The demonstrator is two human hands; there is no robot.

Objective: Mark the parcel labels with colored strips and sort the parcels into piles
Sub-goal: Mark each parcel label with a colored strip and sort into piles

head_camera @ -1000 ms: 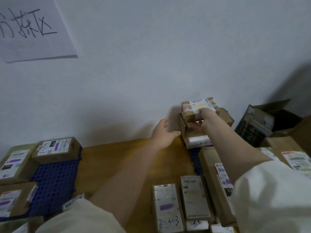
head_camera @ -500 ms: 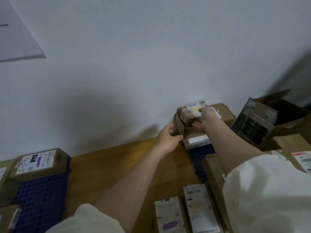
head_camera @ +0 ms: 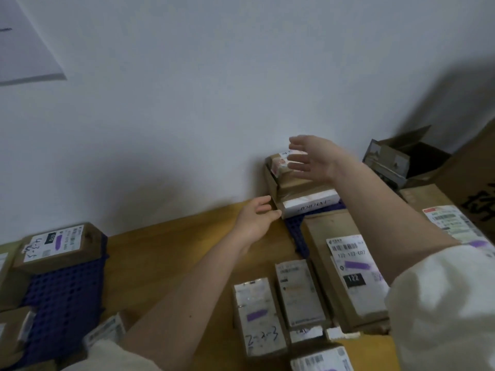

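A small cardboard parcel (head_camera: 278, 166) with a white label lies on top of a stack of boxes (head_camera: 302, 195) against the wall. My right hand (head_camera: 312, 158) hovers just above and in front of it, fingers spread straight, holding nothing. My left hand (head_camera: 257, 219) rests with relaxed fingers against the lower left corner of the stack. Nearer to me lie parcels with purple strips on their labels: a long one marked 122 (head_camera: 345, 269) and a white one (head_camera: 255, 314).
On a blue grid mat (head_camera: 61, 293) at the left sits a labelled parcel with a purple mark (head_camera: 57, 245). An open box (head_camera: 401, 159) stands at the back right. Bare wooden tabletop (head_camera: 174, 253) shows between the piles. A paper sheet (head_camera: 24, 49) hangs on the wall.
My right hand set the small parcel down on the stack, let go of it and lifted off with fingers spread. The left hand stayed at the stack's corner.
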